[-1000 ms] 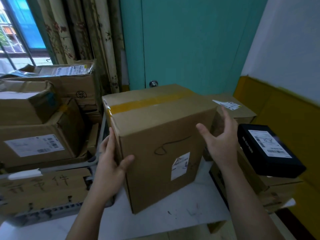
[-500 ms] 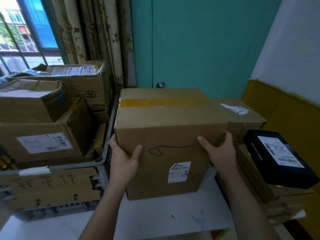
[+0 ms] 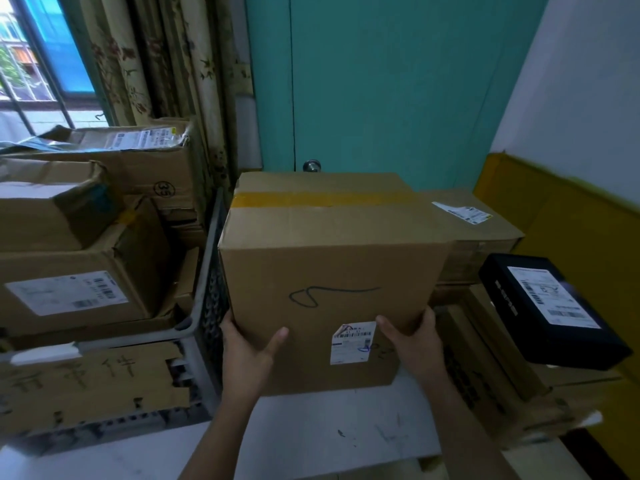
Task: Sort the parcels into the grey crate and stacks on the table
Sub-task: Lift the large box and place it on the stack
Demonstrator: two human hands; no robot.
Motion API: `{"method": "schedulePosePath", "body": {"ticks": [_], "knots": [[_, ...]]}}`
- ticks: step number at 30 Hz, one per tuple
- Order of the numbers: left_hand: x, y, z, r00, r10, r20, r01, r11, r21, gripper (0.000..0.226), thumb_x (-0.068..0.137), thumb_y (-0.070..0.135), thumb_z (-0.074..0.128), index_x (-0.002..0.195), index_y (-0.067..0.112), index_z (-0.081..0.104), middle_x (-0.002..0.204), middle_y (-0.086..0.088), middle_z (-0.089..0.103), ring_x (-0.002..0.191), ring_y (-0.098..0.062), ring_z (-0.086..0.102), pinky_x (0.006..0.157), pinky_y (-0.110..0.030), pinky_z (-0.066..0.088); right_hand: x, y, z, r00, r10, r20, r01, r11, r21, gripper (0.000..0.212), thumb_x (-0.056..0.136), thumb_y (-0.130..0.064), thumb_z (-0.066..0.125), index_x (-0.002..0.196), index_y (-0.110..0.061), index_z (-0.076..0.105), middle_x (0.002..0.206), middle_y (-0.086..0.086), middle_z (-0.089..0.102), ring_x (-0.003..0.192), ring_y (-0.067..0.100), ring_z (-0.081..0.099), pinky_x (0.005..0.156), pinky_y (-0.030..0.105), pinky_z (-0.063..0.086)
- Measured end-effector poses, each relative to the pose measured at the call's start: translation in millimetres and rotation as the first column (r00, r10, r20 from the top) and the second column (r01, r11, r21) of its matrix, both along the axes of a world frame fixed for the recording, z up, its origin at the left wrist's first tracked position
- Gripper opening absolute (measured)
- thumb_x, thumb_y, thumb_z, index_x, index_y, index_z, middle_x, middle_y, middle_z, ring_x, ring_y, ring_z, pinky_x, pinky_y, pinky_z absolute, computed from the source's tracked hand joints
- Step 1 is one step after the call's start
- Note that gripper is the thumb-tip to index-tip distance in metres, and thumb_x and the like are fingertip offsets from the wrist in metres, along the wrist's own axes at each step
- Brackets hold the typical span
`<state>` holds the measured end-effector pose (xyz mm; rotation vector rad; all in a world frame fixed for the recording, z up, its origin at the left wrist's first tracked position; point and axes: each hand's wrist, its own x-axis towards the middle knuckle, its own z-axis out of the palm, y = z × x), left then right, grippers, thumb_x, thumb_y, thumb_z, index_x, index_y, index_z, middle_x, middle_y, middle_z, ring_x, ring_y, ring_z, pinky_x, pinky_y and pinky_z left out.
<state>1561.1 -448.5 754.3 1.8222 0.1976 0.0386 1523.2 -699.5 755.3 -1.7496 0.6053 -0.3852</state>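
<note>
A: What's leftmost?
B: The grey crate (image 3: 204, 268), full of labelled cartons (image 3: 69, 292).
A: The hands?
B: The left hand (image 3: 246, 351) grips the taped carton (image 3: 329, 258) at its lower left edge, thumb splayed on the front, fingers curled behind. The right hand (image 3: 415, 341) mirrors it on the right edge.
A: Carton's position?
B: Upright over the white table (image 3: 329, 434), between crate and black parcel (image 3: 540, 306).

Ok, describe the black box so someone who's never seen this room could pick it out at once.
Find the yellow wall panel on the right; a stack of brown cartons stands beside it, right of the big taped carton. The black box lies on top of that stack. It is the only black parcel among brown ones, with a white label on its lid.
</note>
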Motion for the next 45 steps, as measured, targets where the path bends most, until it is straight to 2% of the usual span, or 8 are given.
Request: {"method": "schedulePosePath", "body": {"ticks": [9, 16, 21, 25, 33, 40, 43, 45], "knots": [[6, -6, -9, 0.998, 0.06, -0.001, -0.06, 0.998, 0.028, 0.095, 0.08, 0.039, 0.079, 0.154, 0.015, 0.024, 0.151, -0.008, 0.045, 0.134, -0.03, 0.048, 0.107, -0.046, 0.043, 4, -4, -9, 0.998, 0.016, -0.053, -0.015, 1.0, 0.019, 0.077, 0.08, -0.03, 0.081, 0.143, -0.015, 0.038, 0.142, 0.007, 0.053, 0.129, 0.028, 0.051, 0.096, 0.03, 0.039], [15, -16, 14, 0.99, 0.127, 0.061, -0.131, 0.989, 0.063, 0.101, 0.07, 0.045, 0.086, 0.149, 0.013, 0.031, 0.146, -0.009, 0.047, 0.132, -0.029, 0.048, 0.109, -0.052, 0.043, 15, -16, 12, 0.998, -0.054, 0.02, 0.056, 0.99, -0.126, 0.091, 0.063, -0.066, 0.076, 0.136, -0.02, 0.048, 0.132, 0.005, 0.056, 0.122, 0.026, 0.054, 0.097, 0.045, 0.05], [27, -23, 33, 0.99, 0.102, 0.094, -0.119, 0.975, 0.19, 0.113, 0.07, 0.033, 0.09, 0.156, 0.019, 0.019, 0.157, -0.005, 0.035, 0.143, -0.025, 0.036, 0.118, -0.045, 0.032, 22, -24, 25, 0.999, -0.052, 0.005, 0.052, 0.97, -0.237, 0.084, 0.077, -0.038, 0.081, 0.146, -0.016, 0.039, 0.142, 0.01, 0.041, 0.133, 0.027, 0.036, 0.098, 0.039, 0.037], [36, -27, 44, 0.994, 0.103, 0.045, -0.111, 0.951, 0.289, 0.117, 0.072, 0.044, 0.087, 0.159, 0.021, 0.012, 0.159, -0.008, 0.035, 0.143, -0.03, 0.036, 0.117, -0.047, 0.033, 32, -38, 33, 1.0, 0.027, -0.012, -0.029, 0.955, -0.295, 0.088, 0.078, -0.038, 0.081, 0.151, -0.021, 0.033, 0.145, 0.007, 0.042, 0.137, 0.024, 0.032, 0.105, 0.046, 0.037], [64, -30, 59, 0.966, 0.027, -0.256, 0.062, 0.941, 0.332, 0.108, 0.084, 0.06, 0.069, 0.16, 0.015, 0.007, 0.162, -0.009, 0.026, 0.145, -0.032, 0.032, 0.115, -0.041, 0.031, 54, -55, 35, 0.95, 0.213, -0.228, -0.27, 0.928, -0.258, 0.083, 0.082, -0.042, 0.077, 0.151, -0.025, 0.034, 0.146, 0.008, 0.047, 0.135, 0.031, 0.041, 0.109, 0.041, 0.039], [82, -37, 49, 0.945, 0.015, -0.327, 0.101, 0.936, 0.336, 0.101, 0.084, 0.051, 0.074, 0.159, 0.017, 0.016, 0.16, -0.008, 0.032, 0.142, -0.031, 0.037, 0.112, -0.04, 0.035, 69, -62, 30, 0.886, 0.351, -0.303, -0.421, 0.883, -0.208, 0.069, 0.085, -0.031, 0.075, 0.146, -0.019, 0.045, 0.144, 0.003, 0.053, 0.13, 0.023, 0.05, 0.096, 0.028, 0.041], [82, -32, 50, 0.946, -0.034, -0.322, 0.156, 0.919, 0.362, 0.1, 0.084, 0.05, 0.075, 0.159, 0.02, 0.016, 0.161, -0.008, 0.03, 0.143, -0.031, 0.035, 0.114, -0.041, 0.034, 69, -64, 29, 0.861, 0.405, -0.307, -0.477, 0.853, -0.213, 0.07, 0.084, -0.032, 0.076, 0.146, -0.021, 0.045, 0.15, 0.005, 0.044, 0.135, 0.022, 0.044, 0.104, 0.03, 0.036], [68, -30, 54, 0.948, -0.044, -0.316, 0.206, 0.842, 0.498, 0.104, 0.08, 0.063, 0.071, 0.159, 0.03, 0.012, 0.166, -0.009, 0.015, 0.148, -0.033, 0.025, 0.118, -0.047, 0.03, 60, -65, 24, 0.865, 0.401, -0.301, -0.476, 0.846, -0.241, 0.073, 0.083, -0.04, 0.076, 0.147, -0.026, 0.044, 0.154, 0.004, 0.038, 0.141, 0.022, 0.037, 0.111, 0.034, 0.033]]}}
